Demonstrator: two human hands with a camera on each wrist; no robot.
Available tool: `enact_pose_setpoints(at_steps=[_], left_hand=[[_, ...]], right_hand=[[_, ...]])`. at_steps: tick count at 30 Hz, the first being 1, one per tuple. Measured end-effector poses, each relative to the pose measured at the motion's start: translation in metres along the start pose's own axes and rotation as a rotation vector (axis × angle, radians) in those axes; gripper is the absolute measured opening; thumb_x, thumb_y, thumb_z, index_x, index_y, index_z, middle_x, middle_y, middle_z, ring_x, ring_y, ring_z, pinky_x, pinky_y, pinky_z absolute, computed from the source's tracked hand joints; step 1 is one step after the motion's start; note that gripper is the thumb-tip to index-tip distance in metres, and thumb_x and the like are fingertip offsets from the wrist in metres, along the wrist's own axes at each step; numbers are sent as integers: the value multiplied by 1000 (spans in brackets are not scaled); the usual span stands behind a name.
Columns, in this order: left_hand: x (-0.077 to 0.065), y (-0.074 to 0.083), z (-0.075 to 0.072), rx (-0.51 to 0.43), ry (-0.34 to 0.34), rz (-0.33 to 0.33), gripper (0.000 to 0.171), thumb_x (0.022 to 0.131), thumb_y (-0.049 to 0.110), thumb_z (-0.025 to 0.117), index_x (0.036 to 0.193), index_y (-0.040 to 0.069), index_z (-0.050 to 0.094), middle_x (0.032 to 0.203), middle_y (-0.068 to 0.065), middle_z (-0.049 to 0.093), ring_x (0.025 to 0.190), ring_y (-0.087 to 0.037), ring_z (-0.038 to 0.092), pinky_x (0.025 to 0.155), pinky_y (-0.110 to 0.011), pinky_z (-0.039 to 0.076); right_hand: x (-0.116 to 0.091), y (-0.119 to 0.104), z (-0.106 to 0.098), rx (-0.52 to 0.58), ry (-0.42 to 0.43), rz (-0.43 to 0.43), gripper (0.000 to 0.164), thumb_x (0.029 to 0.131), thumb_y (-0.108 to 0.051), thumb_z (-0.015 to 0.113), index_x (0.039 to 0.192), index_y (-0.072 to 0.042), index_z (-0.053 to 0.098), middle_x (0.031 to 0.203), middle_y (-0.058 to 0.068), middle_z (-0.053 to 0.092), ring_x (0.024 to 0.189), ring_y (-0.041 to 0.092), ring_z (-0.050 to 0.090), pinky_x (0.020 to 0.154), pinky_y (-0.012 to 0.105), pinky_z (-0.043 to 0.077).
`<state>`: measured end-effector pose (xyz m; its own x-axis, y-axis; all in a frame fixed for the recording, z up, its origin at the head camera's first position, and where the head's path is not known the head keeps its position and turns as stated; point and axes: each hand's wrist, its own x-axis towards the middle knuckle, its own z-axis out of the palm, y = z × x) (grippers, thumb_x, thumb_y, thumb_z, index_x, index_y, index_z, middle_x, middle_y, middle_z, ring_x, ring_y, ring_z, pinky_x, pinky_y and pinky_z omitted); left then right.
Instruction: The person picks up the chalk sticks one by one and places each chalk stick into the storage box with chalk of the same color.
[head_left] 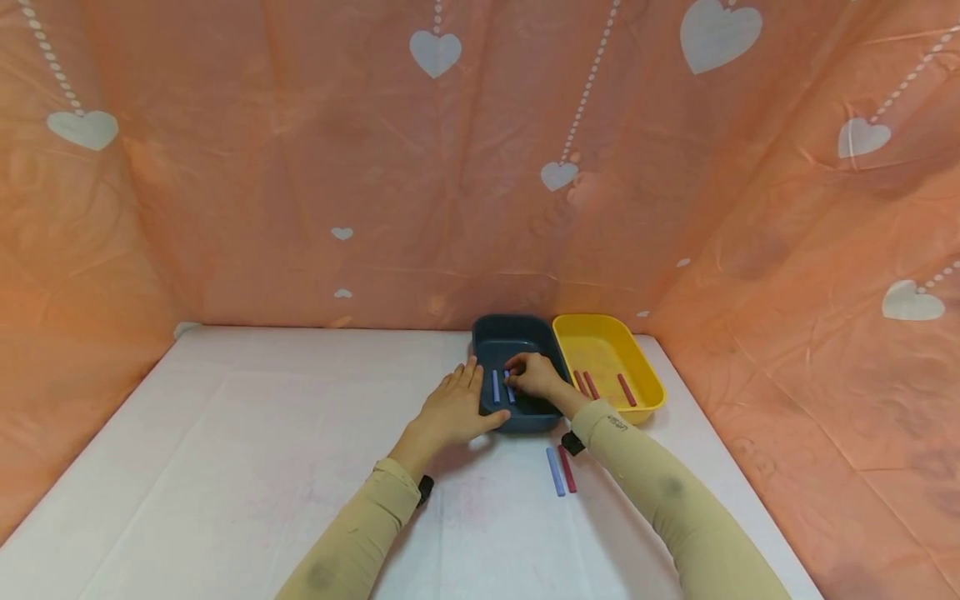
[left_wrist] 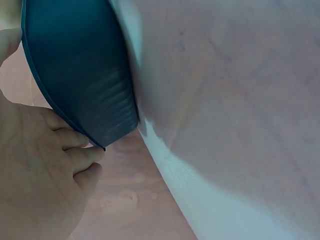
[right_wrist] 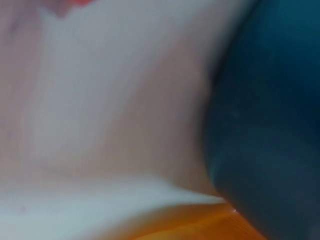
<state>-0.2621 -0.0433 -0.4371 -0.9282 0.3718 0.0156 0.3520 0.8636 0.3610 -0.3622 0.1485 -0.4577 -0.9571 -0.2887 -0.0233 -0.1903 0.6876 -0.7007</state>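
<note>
A dark blue-grey tray (head_left: 510, 327) stands at the back of the table with two slim blue sticks in it. My left hand (head_left: 453, 407) rests along its left rim, thumb at the front edge; the left wrist view shows the fingers (left_wrist: 82, 159) against the rim of the dark tray (left_wrist: 85, 75). Inside the tray, my right hand (head_left: 538, 377) pinches the upper end of one blue stick (head_left: 512, 393). The other blue stick (head_left: 496, 387) lies just left of it. Only the tray's blurred outer wall (right_wrist: 265, 135) shows in the right wrist view, without the hand.
Touching the dark tray on its right is a yellow tray (head_left: 651, 385) holding red sticks (head_left: 627, 390). On the white table in front lie another blue stick (head_left: 555, 472) and a red stick (head_left: 567, 469), side by side. An orange heart-patterned curtain (head_left: 465, 208) closes off the back and sides.
</note>
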Motion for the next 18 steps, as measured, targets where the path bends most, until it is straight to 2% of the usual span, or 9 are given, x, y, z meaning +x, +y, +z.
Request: enact_pose_setpoints(at_steps=[8,18], left_hand=[[1,-1,0,1,-11,0,99,100,66,53,162,-5,23,171,-23,14,157,-40,19,127,-49,21],[2,-1,0,2,-14,-9,100,99,66,53,163,-5,23,172,-22,14,158,-39,18,127,-48,20]], right_hand=[[0,0,0,-42,-4,-8,23,92,-5,76,113,4,72,90,10,71,66,12,68,66,27,59],[-1,1,-3,-28,-29,-46,22,92,-11,76,110,2,72,89,10,71,69,19,71,68,30,59]])
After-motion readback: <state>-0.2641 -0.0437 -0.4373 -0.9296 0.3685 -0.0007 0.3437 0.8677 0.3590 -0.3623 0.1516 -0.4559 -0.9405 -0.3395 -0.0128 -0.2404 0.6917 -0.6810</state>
